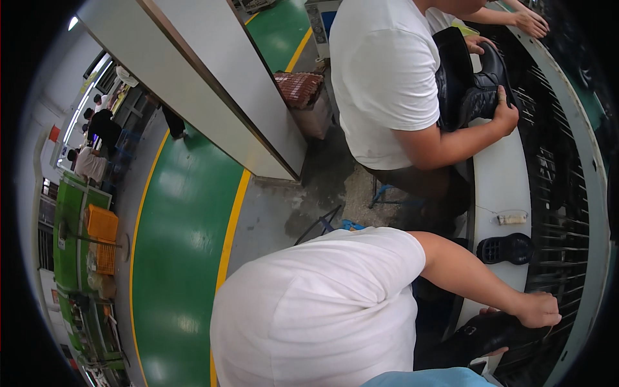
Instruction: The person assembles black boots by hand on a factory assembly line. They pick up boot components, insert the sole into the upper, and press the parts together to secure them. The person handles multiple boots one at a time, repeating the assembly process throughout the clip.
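At the lower right, my left hand (540, 310) is closed above a black boot (480, 335) with a small metal buckle. Whatever its fingers pinch is too small to make out. Only a few fingers of my right hand (498, 351) show, curled against the underside of the boot; the rest is hidden. The boot lies tilted over the edge of a white work surface (500, 174). Farther along that surface are a black shoe sole (506, 249), tread up, and a spool of pale thread (512, 219) with a loose strand.
Beyond me, a co-worker (393, 77) in white holds a black quilted boot (474, 77). Another person's hand (532, 24) reaches in farther off. Dark metal bars (561, 226) run beside the work surface. A pillar (213, 84) and green walkway (187, 193) lie left.
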A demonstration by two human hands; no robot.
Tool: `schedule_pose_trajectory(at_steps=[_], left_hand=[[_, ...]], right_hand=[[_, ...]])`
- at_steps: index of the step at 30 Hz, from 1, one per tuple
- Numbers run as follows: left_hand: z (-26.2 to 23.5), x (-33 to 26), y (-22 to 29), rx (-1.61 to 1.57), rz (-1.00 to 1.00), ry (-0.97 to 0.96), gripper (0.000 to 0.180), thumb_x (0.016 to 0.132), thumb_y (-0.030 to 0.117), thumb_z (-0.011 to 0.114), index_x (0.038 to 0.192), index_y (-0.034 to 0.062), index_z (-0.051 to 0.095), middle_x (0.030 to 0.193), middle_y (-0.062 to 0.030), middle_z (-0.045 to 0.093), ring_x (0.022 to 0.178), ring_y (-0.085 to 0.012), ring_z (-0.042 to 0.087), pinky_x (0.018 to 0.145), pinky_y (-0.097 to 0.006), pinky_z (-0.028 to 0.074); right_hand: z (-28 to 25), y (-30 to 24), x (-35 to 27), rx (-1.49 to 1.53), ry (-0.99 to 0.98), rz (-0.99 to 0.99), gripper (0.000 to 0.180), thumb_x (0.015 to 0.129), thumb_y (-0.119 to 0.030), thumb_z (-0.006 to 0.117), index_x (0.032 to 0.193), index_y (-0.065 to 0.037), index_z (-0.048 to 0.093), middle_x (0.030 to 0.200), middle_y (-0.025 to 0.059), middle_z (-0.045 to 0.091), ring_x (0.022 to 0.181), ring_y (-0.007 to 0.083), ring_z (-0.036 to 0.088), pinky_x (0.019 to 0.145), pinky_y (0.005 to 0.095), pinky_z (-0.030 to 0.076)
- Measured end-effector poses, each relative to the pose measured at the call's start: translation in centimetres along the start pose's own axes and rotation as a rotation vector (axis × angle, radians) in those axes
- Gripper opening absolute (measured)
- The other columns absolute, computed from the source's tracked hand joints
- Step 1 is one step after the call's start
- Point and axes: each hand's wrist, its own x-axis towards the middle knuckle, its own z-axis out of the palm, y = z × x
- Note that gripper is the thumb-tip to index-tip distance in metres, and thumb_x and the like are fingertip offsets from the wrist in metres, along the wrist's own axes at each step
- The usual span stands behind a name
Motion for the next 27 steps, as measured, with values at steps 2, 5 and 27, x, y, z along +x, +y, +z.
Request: schedule_pose_trajectory(at_steps=[2,5,27], left_hand=[[-0.1,0.1,-0.1,0.032,0.0,0.005,0.055,0.113,0.032,0.049,0.074,0.0001,0.072,0.075,-0.0244,0.071,0.08,-0.0505,0.07,0.082,-0.059,0.056],[0.5,0.4,-0.2,0.095,-0.019,-0.02,0.057,0.115,0.033,0.048,0.074,0.0015,0.072,0.076,-0.0251,0.071,0.083,-0.0517,0.07,0.083,-0.06,0.056],[-10.9,2.6,-17.7,0.972,-0.205,-0.259,0.07,0.085,0.044,0.089,0.136,-0.0007,0.073,0.142,-0.0251,0.07,0.149,-0.0455,0.054,0.135,-0.064,0.025]], right_hand=[[-0.5,-0.4,-0.3,0.023,-0.009,0.012,0.089,0.099,-0.065,0.067,0.155,0.002,0.055,0.136,0.0197,0.067,0.12,0.029,0.065,0.104,0.0441,0.054],[-2.0,-1.1,-1.0,0.056,-0.014,0.027,0.09,0.099,-0.067,0.066,0.155,0.003,0.055,0.137,0.0204,0.066,0.121,0.03,0.065,0.105,0.0449,0.053],[-5.2,-1.3,-4.8,0.164,0.087,0.171,0.103,0.095,-0.077,0.063,0.156,0.005,0.054,0.142,0.0259,0.065,0.127,0.0378,0.063,0.112,0.0507,0.05]])
